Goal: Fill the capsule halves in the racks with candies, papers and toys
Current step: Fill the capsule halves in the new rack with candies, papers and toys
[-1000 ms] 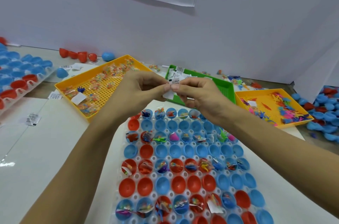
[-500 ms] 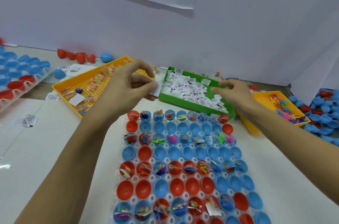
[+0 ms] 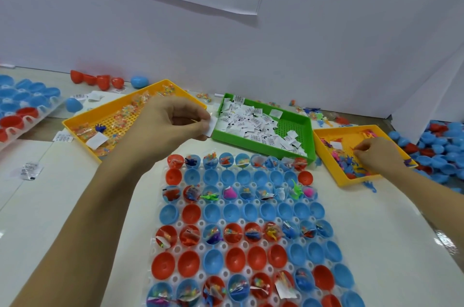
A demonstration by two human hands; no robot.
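Observation:
A clear rack (image 3: 227, 246) of red and blue capsule halves lies in front of me; alternate rows hold candies, papers and toys, the rows between are bare. My left hand (image 3: 173, 123) hovers beyond the rack's far edge, pinching a small white paper (image 3: 210, 126). My right hand (image 3: 376, 154) reaches into the right yellow tray (image 3: 326, 156) and pinches among small coloured toys (image 3: 345, 163); what it holds is too small to tell. The green tray (image 3: 305, 135) holds white papers, and the left yellow tray (image 3: 82, 130) holds wrapped candies.
A second rack of capsule halves (image 3: 22, 105) sits at far left. Loose blue and red halves (image 3: 442, 148) pile at the right edge. A few red and blue halves (image 3: 100, 80) lie along the white wall. Stray papers (image 3: 30, 171) dot the white table.
My hands parted from pinching papers together. The right hand swung right, past the green tray into the toy tray. The left hand kept its paper and stayed over the rack's far edge.

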